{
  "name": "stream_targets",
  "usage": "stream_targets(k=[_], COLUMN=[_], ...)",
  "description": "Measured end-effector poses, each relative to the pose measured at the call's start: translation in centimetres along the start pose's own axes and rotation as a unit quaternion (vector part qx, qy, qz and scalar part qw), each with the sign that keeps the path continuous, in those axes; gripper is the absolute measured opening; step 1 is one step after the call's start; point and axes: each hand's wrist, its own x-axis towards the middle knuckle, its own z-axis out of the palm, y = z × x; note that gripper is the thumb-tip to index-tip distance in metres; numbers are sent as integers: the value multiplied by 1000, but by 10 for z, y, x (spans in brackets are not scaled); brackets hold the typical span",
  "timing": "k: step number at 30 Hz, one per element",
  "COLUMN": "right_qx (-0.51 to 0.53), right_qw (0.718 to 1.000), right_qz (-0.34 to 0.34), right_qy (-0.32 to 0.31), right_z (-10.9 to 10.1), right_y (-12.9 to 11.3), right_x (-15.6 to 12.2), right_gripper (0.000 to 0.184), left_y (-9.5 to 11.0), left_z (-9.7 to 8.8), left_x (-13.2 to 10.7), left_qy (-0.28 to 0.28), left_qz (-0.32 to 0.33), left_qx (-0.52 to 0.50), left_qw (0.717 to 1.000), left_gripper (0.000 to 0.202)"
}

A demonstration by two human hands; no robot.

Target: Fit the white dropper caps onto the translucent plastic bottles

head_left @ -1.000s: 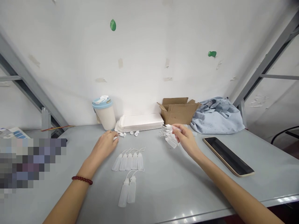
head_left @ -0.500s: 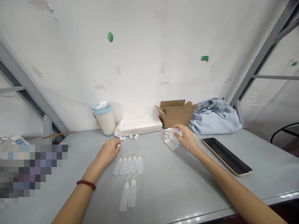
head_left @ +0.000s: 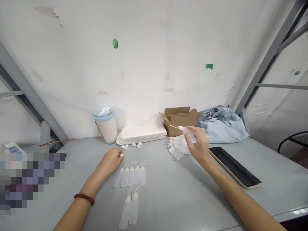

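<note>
My right hand (head_left: 198, 144) pinches a small translucent squeeze bottle (head_left: 186, 130), its thin white tube pointing left. Below it lies a pile of similar bottles (head_left: 176, 148). My left hand (head_left: 112, 161) rests on the table with its fingers closed on a small white cap (head_left: 121, 155), partly hidden. Several loose white caps (head_left: 138, 145) lie just beyond that hand. Nearer to me, several bottles with bent tubes form a row (head_left: 131, 177), and two more bottles (head_left: 130, 208) lie side by side in front of them.
Along the wall stand a cup with a blue lid (head_left: 106, 126), a stack of white sheets (head_left: 143, 133), an opened cardboard box (head_left: 180, 123) and a bundle of light blue cloth (head_left: 221, 126). A phone (head_left: 234, 166) lies right of my right hand on the grey table (head_left: 168, 195).
My right hand has lifted one bottle up from the pile and drawn it slightly right. My left hand stays near the caps, holding its cap. The view has tilted slightly.
</note>
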Motion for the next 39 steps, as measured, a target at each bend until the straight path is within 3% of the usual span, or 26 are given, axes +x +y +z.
stream_targets(k=[5, 7, 9, 13, 16, 19, 23, 28, 36, 39], right_qx=[-2, -13, -32, 6, 100, 172, 224, 240, 255, 229], right_qw=[991, 990, 996, 994, 982, 959, 907, 875, 862, 858], right_qz=[-44, -43, -30, -8, -6, -72, -181, -205, -146, -115], right_qy=[127, 137, 79, -108, -160, -215, -307, -368, -413, -445], right_z=[-12, -13, -11, -7, -6, -5, 1, 7, 4, 6], right_y=[-6, -4, 0, -1, -18, -47, -78, -88, -90, -95], right_x=[8, 9, 9, 5, -2, -18, -46, -66, -64, -63], right_gripper=[20, 22, 19, 13, 18, 20, 19, 16, 17, 29], left_y=[-1, -1, -1, -2, 0, 4, 9, 14, 23, 28], left_z=[1, 1, 1, 1, 1, 1, 1, 1, 0, 1], left_x=[0, 0, 0, -1, -1, -3, -4, -6, -9, -9], left_qy=[1, 2, 3, 5, 6, 7, 2, -10, 2, 18], left_qz=[-3, 0, 1, 1, 2, 7, 10, 12, 22, 31], left_qx=[2, 3, 3, 1, 0, -1, -5, -8, -31, -51], left_qw=[1000, 1000, 1000, 1000, 1000, 1000, 1000, 1000, 999, 998], left_gripper=[24, 24, 24, 25, 23, 21, 20, 20, 22, 22])
